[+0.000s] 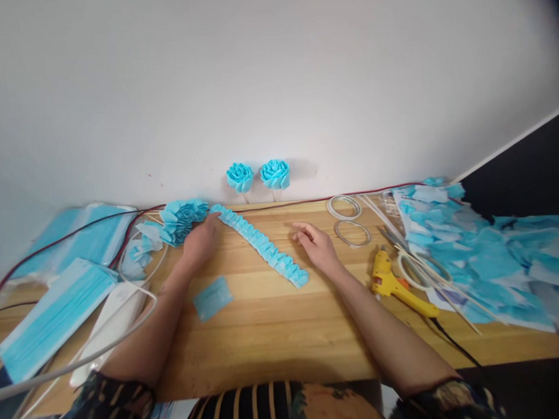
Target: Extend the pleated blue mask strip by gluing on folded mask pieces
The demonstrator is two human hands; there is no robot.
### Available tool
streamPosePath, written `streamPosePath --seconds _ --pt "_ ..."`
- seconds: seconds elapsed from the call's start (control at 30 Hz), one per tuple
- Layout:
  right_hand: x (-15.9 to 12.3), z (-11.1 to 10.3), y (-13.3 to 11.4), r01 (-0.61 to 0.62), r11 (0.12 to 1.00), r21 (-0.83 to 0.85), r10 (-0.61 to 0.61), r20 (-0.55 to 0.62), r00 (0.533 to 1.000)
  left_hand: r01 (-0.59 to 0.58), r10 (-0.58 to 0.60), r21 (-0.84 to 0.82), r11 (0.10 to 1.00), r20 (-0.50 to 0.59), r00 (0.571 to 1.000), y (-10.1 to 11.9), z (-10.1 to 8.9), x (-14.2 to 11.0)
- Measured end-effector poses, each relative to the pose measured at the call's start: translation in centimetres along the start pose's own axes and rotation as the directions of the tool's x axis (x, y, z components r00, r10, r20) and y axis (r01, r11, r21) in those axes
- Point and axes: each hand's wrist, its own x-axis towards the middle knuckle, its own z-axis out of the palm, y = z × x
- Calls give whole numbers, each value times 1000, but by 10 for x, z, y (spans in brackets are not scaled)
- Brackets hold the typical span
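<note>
A pleated strip of light-blue folded petals [262, 244] lies diagonally across the wooden table. At its far left end, my left hand [201, 241] has a finger stretched out, at or touching the strip; its other fingers are partly hidden. Beside that hand sits a bunch of folded blue petals [180, 220]. My right hand [316, 248] hovers to the right of the strip, fingers apart and slightly curled, holding nothing. A small blue fabric rectangle [213, 297] rests nearer to me. Two blue flowers [275, 174] on thin sticks stand against the wall.
On the right are a yellow glue gun [394, 285], scissors [423, 271], tape rolls [344, 208], wooden sticks and a pile of blue fabric pieces [489, 250]. Blue face masks [57, 318], a white power strip [111, 322] and cables lie on the left.
</note>
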Motion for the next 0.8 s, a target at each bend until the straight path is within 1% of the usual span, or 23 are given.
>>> streamPosePath --seconds 0.27,0.5,0.7,0.8 --pt "0 0 0 8 1000 8 -8 -4 1000 -8 8 28 1000 7 1000 7 -4 -5" --pt "1 1 1 -3 999 46 3 -4 1000 -25 25 50 998 16 1000 15 -7 -9" --pt "1 1 0 -14 998 58 14 -7 1000 -80 78 76 994 20 997 21 -8 -15" --pt "1 0 -2 -14 998 63 15 -8 1000 -81 79 79 994 26 997 24 -7 -17"
